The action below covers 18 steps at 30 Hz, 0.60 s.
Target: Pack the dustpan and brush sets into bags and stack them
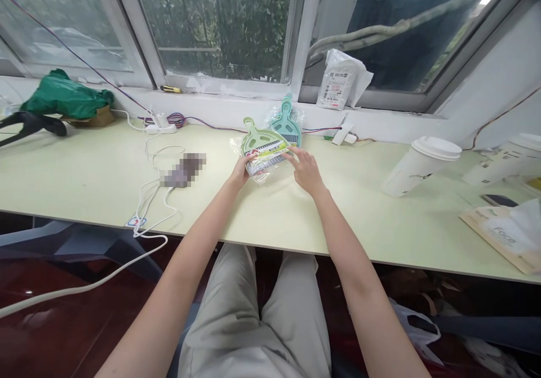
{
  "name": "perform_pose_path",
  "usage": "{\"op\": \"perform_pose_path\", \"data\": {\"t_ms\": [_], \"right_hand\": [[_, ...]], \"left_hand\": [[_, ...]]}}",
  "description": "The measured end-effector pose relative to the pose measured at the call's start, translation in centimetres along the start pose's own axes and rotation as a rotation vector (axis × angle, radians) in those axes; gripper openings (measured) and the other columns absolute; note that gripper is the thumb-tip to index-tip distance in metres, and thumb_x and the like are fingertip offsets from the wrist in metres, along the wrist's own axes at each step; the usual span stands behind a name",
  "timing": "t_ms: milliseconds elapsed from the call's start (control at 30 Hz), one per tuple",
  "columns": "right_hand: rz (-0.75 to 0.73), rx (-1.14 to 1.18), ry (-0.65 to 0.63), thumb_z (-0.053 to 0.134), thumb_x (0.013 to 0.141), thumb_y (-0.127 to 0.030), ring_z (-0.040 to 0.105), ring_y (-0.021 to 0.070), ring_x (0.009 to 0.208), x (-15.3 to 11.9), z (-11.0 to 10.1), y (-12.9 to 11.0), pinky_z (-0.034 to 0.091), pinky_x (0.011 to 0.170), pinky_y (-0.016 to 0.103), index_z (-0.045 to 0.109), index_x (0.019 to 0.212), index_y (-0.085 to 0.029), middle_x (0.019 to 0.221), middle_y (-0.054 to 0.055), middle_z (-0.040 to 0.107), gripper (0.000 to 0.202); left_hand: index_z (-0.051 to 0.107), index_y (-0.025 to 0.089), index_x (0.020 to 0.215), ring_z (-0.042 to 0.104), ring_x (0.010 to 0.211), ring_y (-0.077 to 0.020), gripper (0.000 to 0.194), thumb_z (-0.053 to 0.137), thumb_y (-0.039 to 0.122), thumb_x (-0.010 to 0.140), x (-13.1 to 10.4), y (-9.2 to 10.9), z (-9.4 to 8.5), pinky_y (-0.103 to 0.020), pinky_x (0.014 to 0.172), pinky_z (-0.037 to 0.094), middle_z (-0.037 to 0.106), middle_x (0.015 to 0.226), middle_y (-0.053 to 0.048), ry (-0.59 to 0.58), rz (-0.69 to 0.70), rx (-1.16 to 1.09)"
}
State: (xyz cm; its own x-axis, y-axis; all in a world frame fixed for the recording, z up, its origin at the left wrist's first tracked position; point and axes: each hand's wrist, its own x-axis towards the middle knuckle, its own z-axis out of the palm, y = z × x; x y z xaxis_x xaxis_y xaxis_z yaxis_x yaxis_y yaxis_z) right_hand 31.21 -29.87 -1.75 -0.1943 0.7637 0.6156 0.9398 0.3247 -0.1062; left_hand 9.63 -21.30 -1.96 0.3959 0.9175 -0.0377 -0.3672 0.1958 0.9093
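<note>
A light green dustpan (250, 139) in clear plastic wrap, with a printed label and a grey-bristled brush across its front, is held just above the table. My left hand (242, 170) is closed around its lower left corner. At its right side, my right hand (307, 169) has its fingers stretched and apart, with the fingertips touching the wrapped front near the label. Right behind, a teal dustpan (286, 123), also wrapped, leans against the wall below the window. The green one partly covers it.
White cables (146, 198) and a blurred object (181, 172) lie on the left of the table (203, 209), near a power strip (161, 128). A green bag (63, 99) sits farther left. Paper cups (420, 167), a phone (499, 200) and a tissue pack (505, 234) occupy the right.
</note>
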Motion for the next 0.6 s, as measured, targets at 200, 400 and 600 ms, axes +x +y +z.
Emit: {"op": "perform_pose_path", "data": {"t_ms": [200, 400, 600], "right_hand": [[-0.005, 0.170, -0.011, 0.046, 0.086, -0.008, 0.027, 0.0216, 0.142, 0.3, 0.9, 0.1, 0.011, 0.117, 0.053, 0.045, 0.138, -0.030, 0.146, 0.001, 0.045, 0.056], [0.072, 0.355, 0.001, 0.051, 0.090, -0.020, 0.054, 0.0207, 0.121, 0.0, 2.2, 1.6, 0.011, 0.117, 0.054, 0.067, 0.109, -0.032, 0.113, -0.001, 0.070, 0.028], [0.170, 0.414, 0.019, 0.053, 0.089, -0.029, 0.062, 0.0201, 0.104, 0.1, 3.4, 2.3, 0.009, 0.115, 0.052, 0.073, 0.086, -0.031, 0.093, -0.002, 0.074, 0.020]], "left_hand": [[0.057, 0.009, 0.121, 0.067, 0.098, -0.0318, 0.047, 0.058, 0.027, 0.077, 0.4, -0.1, -1.2, -0.045, 0.081, 0.058, 0.070, 0.104, -0.016, 0.003, -0.105, 0.040], [0.057, 0.011, 0.120, 0.064, 0.105, -0.0306, 0.046, 0.057, 0.035, 0.080, 1.1, -0.5, -2.6, -0.044, 0.084, 0.057, 0.070, 0.103, -0.016, -0.126, -0.203, 0.004], [0.054, 0.011, 0.124, 0.064, 0.107, -0.0295, 0.047, 0.057, 0.028, 0.080, 0.9, -0.2, -3.1, -0.043, 0.088, 0.056, 0.067, 0.110, -0.017, -0.132, -0.263, 0.021]]}}
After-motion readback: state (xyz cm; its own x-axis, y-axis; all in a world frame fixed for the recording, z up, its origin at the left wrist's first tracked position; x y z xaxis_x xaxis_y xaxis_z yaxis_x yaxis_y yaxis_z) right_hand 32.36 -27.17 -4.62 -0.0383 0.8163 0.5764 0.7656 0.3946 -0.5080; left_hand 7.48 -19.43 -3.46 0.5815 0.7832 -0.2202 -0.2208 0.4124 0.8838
